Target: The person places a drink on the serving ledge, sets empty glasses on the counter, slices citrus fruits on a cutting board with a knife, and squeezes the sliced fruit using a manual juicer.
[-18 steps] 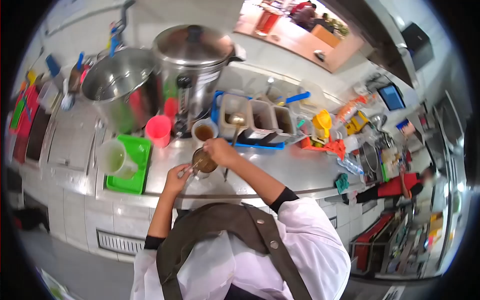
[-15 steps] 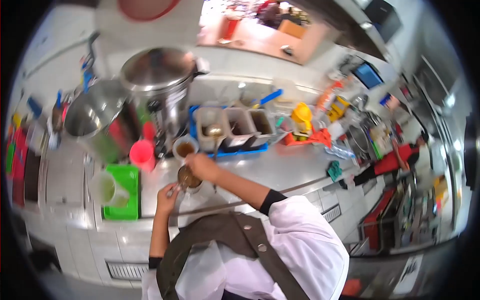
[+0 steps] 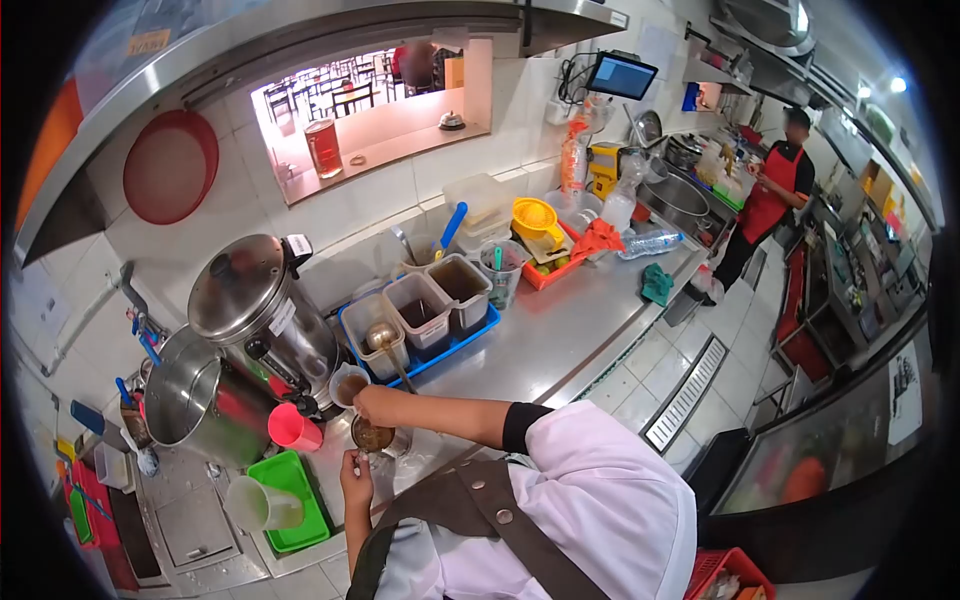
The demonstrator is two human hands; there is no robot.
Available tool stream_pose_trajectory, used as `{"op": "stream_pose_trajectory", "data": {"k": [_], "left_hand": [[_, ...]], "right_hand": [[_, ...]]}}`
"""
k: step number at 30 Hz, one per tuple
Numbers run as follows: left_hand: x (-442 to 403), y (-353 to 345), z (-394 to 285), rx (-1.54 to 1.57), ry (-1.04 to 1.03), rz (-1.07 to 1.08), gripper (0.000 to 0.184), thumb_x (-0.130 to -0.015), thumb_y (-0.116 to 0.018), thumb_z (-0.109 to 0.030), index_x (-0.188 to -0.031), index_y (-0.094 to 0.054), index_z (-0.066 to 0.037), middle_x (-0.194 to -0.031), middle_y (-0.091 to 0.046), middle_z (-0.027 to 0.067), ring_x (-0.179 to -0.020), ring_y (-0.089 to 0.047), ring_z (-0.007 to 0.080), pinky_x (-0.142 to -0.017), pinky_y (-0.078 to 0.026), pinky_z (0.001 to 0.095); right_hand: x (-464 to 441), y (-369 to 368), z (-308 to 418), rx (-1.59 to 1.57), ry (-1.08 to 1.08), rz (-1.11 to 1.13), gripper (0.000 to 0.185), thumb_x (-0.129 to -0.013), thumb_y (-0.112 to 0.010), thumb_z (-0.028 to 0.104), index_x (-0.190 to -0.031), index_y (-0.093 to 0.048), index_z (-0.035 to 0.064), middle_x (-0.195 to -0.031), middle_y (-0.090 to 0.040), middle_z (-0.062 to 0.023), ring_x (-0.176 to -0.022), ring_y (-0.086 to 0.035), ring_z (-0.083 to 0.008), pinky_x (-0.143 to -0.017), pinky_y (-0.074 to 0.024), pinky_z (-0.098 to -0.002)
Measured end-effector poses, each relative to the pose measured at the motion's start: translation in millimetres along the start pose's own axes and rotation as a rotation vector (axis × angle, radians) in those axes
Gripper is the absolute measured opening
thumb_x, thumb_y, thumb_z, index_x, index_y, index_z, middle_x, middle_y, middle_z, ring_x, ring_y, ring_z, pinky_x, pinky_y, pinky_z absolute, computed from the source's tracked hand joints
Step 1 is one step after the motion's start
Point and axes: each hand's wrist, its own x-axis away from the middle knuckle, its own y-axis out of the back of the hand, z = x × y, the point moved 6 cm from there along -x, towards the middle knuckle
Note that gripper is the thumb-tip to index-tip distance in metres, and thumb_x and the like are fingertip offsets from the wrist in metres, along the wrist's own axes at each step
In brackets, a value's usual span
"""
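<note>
My left hand [image 3: 357, 478] is closed on the handle of a small round strainer [image 3: 373, 433], which holds something brown and sits over a metal cup [image 3: 397, 443]. My right hand [image 3: 377, 402] is just above the strainer, beside a white cup [image 3: 348, 384] of brown liquid; its fingers are largely hidden. A ladle [image 3: 383, 338] rests in the nearest of several clear containers on a blue tray [image 3: 430, 364]. The pink cup [image 3: 294, 428] stands to the left, near a green tray [image 3: 315, 525] holding a tilted translucent jug [image 3: 262, 503].
A large steel urn [image 3: 290, 335] and an open pot [image 3: 205, 400] stand at the left. Further right are a yellow juicer [image 3: 538, 222], an orange tray [image 3: 548, 272], a plastic bottle [image 3: 650, 244] and a green cloth [image 3: 656, 284]. A person in a red apron [image 3: 772, 195] stands beyond.
The view has swung up and right, showing more of the serving window and the co-worker. Both hands remain around the strainer and cups.
</note>
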Motion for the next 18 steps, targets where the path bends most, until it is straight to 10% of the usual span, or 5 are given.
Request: {"op": "stream_pose_trajectory", "data": {"k": [18], "left_hand": [[2, -14, 8, -0.032, 0.097, -0.057, 0.037, -0.056, -0.078, -0.007, -0.076, -0.047, -0.004, -0.065, -0.044, -0.0006, -0.060, -0.041, 0.0095, -0.055, -0.038, 0.0231]], "right_hand": [[5, -8, -3, 0.066, -0.037, -0.070, 0.014, -0.074, -0.051, 0.011, -0.080, -0.058, -0.0004, -0.076, -0.059, -0.0223, -0.073, -0.059, -0.0376, -0.065, -0.0465, -0.0437]]}}
